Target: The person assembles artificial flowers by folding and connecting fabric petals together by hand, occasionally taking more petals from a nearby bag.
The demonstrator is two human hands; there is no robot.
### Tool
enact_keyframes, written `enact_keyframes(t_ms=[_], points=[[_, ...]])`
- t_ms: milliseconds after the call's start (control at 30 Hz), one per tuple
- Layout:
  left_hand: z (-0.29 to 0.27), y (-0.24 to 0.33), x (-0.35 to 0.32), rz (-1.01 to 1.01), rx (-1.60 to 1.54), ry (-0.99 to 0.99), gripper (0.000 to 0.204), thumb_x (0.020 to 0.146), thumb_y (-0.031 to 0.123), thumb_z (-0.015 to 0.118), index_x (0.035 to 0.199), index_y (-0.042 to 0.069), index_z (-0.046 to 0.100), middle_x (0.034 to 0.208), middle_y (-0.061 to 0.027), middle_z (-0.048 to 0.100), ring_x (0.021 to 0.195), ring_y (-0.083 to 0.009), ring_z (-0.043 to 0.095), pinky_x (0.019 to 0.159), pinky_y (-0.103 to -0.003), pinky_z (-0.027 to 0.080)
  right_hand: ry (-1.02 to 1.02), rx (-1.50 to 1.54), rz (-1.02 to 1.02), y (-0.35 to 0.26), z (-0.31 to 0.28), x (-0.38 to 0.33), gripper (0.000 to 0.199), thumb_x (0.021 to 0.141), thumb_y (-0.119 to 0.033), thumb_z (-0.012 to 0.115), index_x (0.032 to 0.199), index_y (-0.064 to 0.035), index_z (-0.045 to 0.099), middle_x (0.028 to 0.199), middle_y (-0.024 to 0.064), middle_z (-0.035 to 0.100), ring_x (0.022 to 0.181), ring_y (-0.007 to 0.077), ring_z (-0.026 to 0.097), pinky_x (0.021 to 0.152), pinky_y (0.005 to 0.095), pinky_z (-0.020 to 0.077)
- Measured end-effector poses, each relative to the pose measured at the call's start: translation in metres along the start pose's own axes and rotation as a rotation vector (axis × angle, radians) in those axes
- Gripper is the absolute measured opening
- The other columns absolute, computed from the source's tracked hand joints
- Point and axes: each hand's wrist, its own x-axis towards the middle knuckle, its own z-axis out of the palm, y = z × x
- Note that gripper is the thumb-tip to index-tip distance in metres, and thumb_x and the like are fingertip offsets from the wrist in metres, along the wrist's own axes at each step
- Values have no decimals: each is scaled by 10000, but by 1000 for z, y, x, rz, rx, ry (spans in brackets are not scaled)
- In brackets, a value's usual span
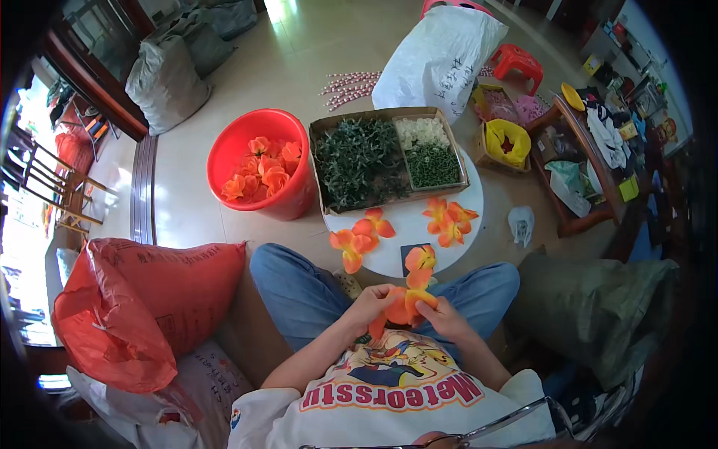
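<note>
Orange fabric petals [407,303] sit between both hands, held low over the lap, just near of the round white table [419,228]. Left hand [372,303]: fingers curled around the left side of the petal cluster, grasping it. Right hand [443,314]: fingers pinched on the right edge of the same cluster, also grasping. Hands nearly touch each other across the petals. One more petal piece [421,258] stands just above the hands at the near table edge, against a small dark card.

On the table: a loose orange flower [351,245] at the left edge, with another [376,224] just beside it, and a third cluster [449,219] toward the right. Far side of the table carries a flat cardboard tray [323,127]; left compartment filled with dark green leaves [359,161], right side split into pale pieces [422,131] farther off and green pieces [434,166] nearer.

Left of the table on the floor: red plastic bucket [232,146] holding more orange flowers [262,176]. Near left: large red sack [142,307], bulging. Far behind the tray: white bag [441,60], and a small red stool [518,61] to its right. Grey-green sack [591,307] lies at the near right, beside the right knee. Blue jeans cover both legs.
</note>
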Motion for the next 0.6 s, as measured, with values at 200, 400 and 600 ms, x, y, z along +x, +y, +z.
enact_keyframes(t_ms=[200, 400, 600], points=[[8, 10, 9, 108, 142, 216, 243, 935, 178, 547, 1098, 11, 616, 967, -36, 652, 882, -80, 602, 776, -232, 478, 161, -207, -130, -11, -5, 1, 225, 894, -207, 606, 920, 16, 618, 772, 59, 623, 688, 161, 608, 627, 283, 485], [20, 18, 1, 532, 542, 433, 272, 933, 182, 552, 1114, -13, 608, 973, -53, 650, 920, -90, 586, 789, -233, 462, 619, -946, -822, -32, -4, -5, 180, 674, -90, 713, 772, -16, 581, 808, 84, 562, 704, 286, 557, 598, 346, 456], [19, 9, -1, 141, 352, 125, 362, 946, 286, 525, 1102, -28, 616, 973, -34, 649, 920, -66, 530, 819, -249, 426, 436, -1320, -1077, -35, -2, -15, 149, 627, -117, 648, 749, -72, 575, 854, 35, 574, 758, 208, 557, 638, 329, 451]])
